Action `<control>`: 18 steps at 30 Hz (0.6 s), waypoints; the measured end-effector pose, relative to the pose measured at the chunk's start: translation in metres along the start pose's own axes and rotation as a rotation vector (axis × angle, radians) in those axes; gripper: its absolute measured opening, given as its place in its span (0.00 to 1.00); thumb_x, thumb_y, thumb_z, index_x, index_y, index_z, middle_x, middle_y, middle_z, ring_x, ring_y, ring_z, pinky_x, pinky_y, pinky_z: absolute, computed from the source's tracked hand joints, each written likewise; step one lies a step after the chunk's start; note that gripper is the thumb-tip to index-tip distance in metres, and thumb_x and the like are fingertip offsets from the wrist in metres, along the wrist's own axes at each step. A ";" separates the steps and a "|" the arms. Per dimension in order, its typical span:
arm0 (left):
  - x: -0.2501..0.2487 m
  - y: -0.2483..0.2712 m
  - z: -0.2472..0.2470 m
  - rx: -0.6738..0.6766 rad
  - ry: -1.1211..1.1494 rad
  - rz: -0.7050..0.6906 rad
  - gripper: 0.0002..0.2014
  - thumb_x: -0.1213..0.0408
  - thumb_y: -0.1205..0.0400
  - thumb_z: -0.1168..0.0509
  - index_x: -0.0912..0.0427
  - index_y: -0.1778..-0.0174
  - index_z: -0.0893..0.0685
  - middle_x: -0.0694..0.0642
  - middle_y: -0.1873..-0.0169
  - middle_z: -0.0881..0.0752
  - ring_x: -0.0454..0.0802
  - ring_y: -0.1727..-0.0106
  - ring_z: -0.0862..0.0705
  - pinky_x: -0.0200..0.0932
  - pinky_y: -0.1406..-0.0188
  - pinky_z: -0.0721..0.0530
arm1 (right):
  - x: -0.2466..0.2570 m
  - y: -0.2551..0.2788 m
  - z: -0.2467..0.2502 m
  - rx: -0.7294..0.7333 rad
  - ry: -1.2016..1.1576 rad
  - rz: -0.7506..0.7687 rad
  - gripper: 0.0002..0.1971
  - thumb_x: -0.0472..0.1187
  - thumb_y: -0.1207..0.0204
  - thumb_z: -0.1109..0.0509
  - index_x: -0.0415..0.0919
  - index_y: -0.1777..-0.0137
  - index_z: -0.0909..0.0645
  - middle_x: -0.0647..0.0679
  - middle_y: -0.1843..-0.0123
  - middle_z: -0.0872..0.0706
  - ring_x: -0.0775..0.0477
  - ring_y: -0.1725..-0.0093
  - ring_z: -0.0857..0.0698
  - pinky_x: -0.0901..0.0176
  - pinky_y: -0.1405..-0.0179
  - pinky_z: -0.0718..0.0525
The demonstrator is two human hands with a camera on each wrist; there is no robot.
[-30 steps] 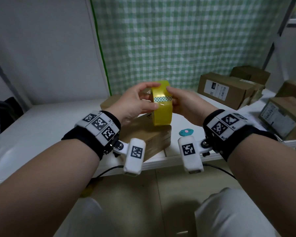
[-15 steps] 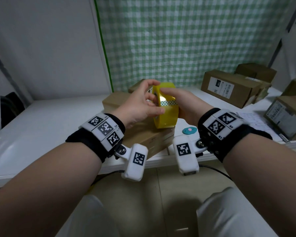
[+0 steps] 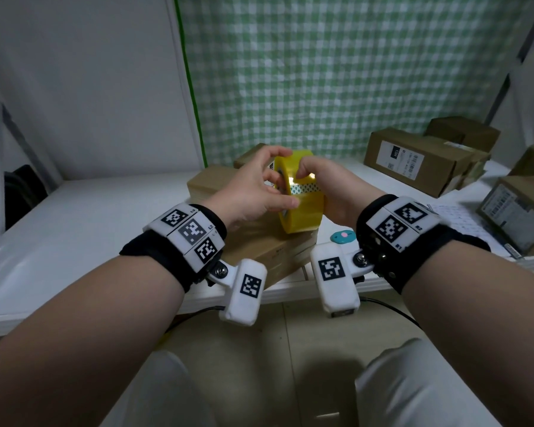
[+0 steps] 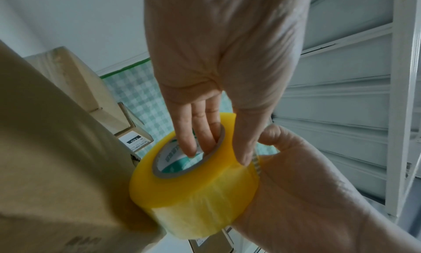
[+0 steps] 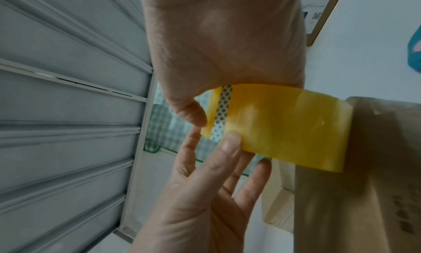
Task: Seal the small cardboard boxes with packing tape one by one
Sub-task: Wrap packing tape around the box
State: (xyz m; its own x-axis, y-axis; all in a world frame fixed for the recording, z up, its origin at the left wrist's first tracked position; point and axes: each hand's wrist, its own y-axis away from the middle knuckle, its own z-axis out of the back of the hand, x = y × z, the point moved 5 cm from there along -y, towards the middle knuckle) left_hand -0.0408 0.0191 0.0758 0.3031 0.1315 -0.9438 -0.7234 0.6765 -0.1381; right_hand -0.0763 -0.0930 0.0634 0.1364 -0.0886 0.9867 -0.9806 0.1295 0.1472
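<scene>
- Yellow and translucent, the round roll of packing tape (image 3: 301, 192) stands on edge in the head view, on top of the flat brown cardboard box (image 3: 278, 251) at the near edge of the white tabletop (image 3: 74, 217). The left hand (image 3: 253, 192) wraps it from the left, thumb across the outer face; the right hand (image 3: 330, 192) closes on it from the right, fingertips hooked over the top beside a green-dotted strip. More brown boxes (image 3: 413, 158) sit well apart to the right, and a small teal object (image 3: 342, 237) lies just beside the right wrist.
- Left wrist view: the left fingers (image 4: 193, 130) reach into the printed cardboard core (image 4: 182, 159) while the thumb presses the outer wrap, so this grip is closed around the roll's wall. The roll touches the box below it.
- Right wrist view: the right thumb (image 5: 191, 111) pinches near the green-dotted strip (image 5: 222, 112), which probably marks the loose end; the left thumb (image 5: 227, 149) steadies the opposite rim.
- Handling, as a judgement: the roll looks stiff and fairly light, its glossy face slippery, so the core is the surest hold. The film itself is thin and likely to cling or tear crookedly; lifting the end by the dotted strip seems best.
</scene>
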 end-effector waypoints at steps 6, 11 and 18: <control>-0.009 -0.005 0.016 -0.126 -0.479 -0.046 0.38 0.61 0.30 0.21 0.48 0.24 0.28 0.57 0.30 0.31 0.52 0.32 0.27 0.46 0.29 0.27 | -0.007 0.006 0.011 0.050 0.160 -0.004 0.16 0.39 0.34 0.30 0.37 0.46 0.20 0.39 0.48 0.16 0.41 0.47 0.19 0.48 0.40 0.26; -0.031 -0.004 0.014 -0.174 -0.716 -0.143 0.28 0.64 0.25 0.27 0.54 0.27 0.22 0.52 0.27 0.25 0.48 0.27 0.27 0.38 0.31 0.33 | -0.009 0.005 0.011 0.010 0.176 0.050 0.17 0.36 0.24 0.30 0.37 0.35 0.21 0.40 0.40 0.13 0.41 0.41 0.15 0.47 0.39 0.21; -0.038 -0.006 0.013 -0.293 -1.020 -0.146 0.19 0.71 0.22 0.37 0.56 0.35 0.15 0.58 0.39 0.14 0.56 0.35 0.19 0.48 0.38 0.22 | -0.006 0.004 0.003 -0.085 0.215 0.110 0.17 0.36 0.24 0.28 0.37 0.36 0.20 0.43 0.42 0.12 0.46 0.48 0.13 0.62 0.62 0.19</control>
State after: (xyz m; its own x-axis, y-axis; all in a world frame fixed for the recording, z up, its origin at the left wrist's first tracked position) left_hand -0.0400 0.0198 0.1162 0.6758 0.6990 -0.2340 -0.7179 0.5522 -0.4239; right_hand -0.0815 -0.0955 0.0583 0.0652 0.1414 0.9878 -0.9771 0.2101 0.0344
